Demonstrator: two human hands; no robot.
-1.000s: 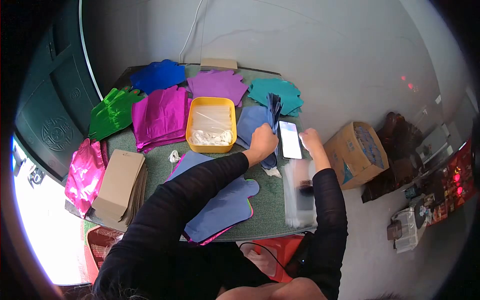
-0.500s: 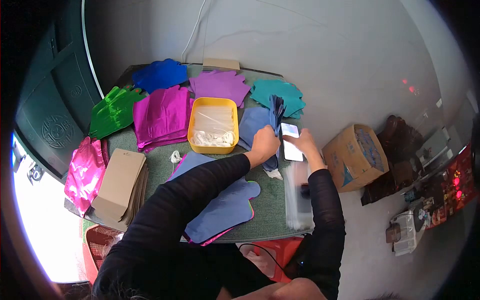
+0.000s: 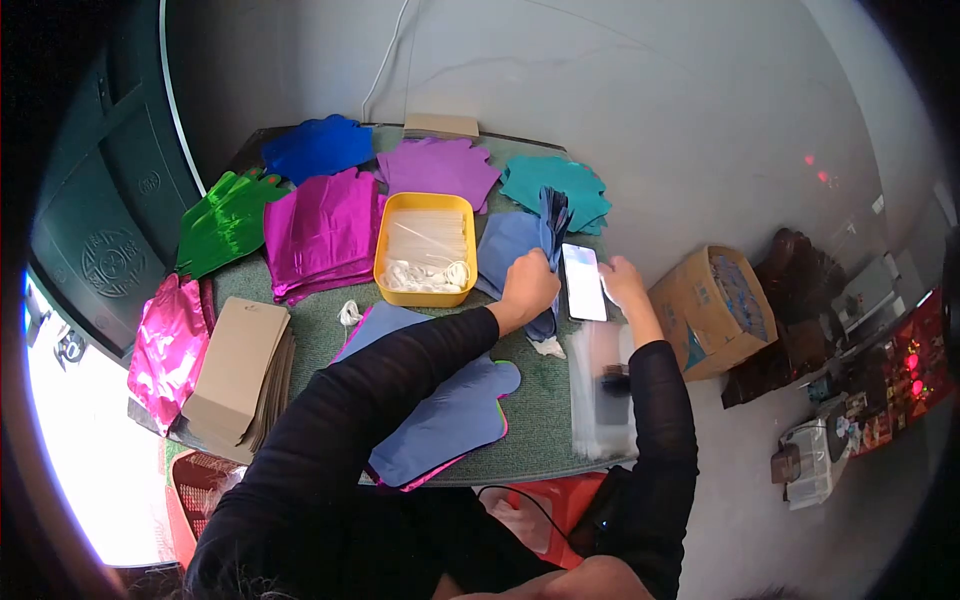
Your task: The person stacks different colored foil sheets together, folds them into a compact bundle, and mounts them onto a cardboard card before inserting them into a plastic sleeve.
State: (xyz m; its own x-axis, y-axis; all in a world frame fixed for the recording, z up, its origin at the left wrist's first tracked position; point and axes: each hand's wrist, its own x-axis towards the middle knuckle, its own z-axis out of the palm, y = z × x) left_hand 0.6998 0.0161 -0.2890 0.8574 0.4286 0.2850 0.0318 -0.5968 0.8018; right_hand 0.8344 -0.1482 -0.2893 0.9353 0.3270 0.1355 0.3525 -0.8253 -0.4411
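My left hand (image 3: 530, 287) is closed on a bunched stack of blue-grey glove-shaped sheets (image 3: 553, 222), which rises above the fist and hangs below it. More blue-grey sheets (image 3: 500, 250) lie flat just to its left. A phone (image 3: 583, 282) with a lit white screen lies to the right of the bunch. Beside the phone's right edge is my right hand (image 3: 624, 285), thumb toward the phone and fingers partly bent; nothing shows in it. Under my left forearm, a layered pile of blue-grey and pink sheets (image 3: 440, 425) lies on the green tabletop (image 3: 540, 400).
A yellow tray (image 3: 425, 299) holds clear sticks and white cords. Around it lie pink, green, blue, purple and teal sheet stacks. Brown cardboard pieces (image 3: 235, 350) stand at the left. Clear plastic sleeves (image 3: 600, 420) lie near my right forearm. A cardboard box (image 3: 700, 320) stands beyond the table.
My right hand has moved right, off the phone's screen to beside its edge. The phone has shifted slightly left. My left hand keeps its hold on the bunched sheets.
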